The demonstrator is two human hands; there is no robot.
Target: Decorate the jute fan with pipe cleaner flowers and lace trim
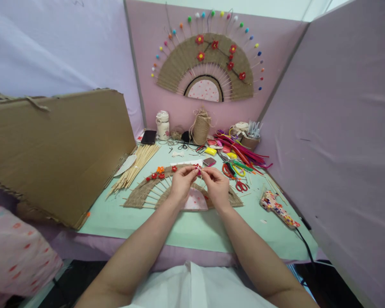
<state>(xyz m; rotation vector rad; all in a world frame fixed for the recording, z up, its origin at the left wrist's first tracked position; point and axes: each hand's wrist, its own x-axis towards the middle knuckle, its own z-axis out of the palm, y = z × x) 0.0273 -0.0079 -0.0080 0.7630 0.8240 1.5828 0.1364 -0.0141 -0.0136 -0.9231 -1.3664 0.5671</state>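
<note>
My left hand and my right hand meet above the fan, both closed in a pinch. Between the fingertips is a small red and pink craft flower, its far side partly covered by the fingers. Beneath lies a twine-wrapped fan with thin stick ribs and a pink dotted half-circle at its base. Red flowers and an orange flower sit along the fan's upper left. My wrists and forearms hide part of its middle.
Wooden sticks lie left beside a large cardboard sheet. Behind are a twine spool and a white bottle. Red scissors, pipe cleaners and a corded glue gun lie right. A finished-looking fan hangs on the back panel.
</note>
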